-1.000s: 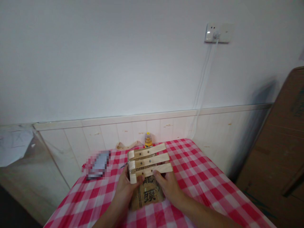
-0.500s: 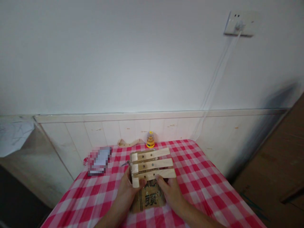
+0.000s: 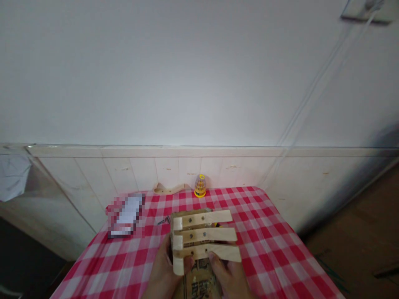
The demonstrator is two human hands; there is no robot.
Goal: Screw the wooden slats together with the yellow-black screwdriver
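Fingers of the left hand (image 3: 163,257) and right hand (image 3: 232,276) look closed on the near wooden piece (image 3: 226,252): the left thumb bears at its near edge, the right thumb just beside a screw (image 3: 206,251); the fingertips beneath are hidden. The piece lies in a row with the middle wooden piece (image 3: 218,235) and far wooden piece (image 3: 216,217) over a lettered cardboard block (image 3: 199,278), midway across the table (image 3: 268,249), towards its near edge. Even pressure from both thumbs would steady it best, clear of the screw heads. A small metal item (image 3: 163,221), unidentifiable, juts left of the block and could catch the left fingers. Along the far edge sit a curved wooden piece (image 3: 171,190) and a yellow-based container (image 3: 200,189); a blurred-out phone-like slab (image 3: 128,214) lies near the left edge.
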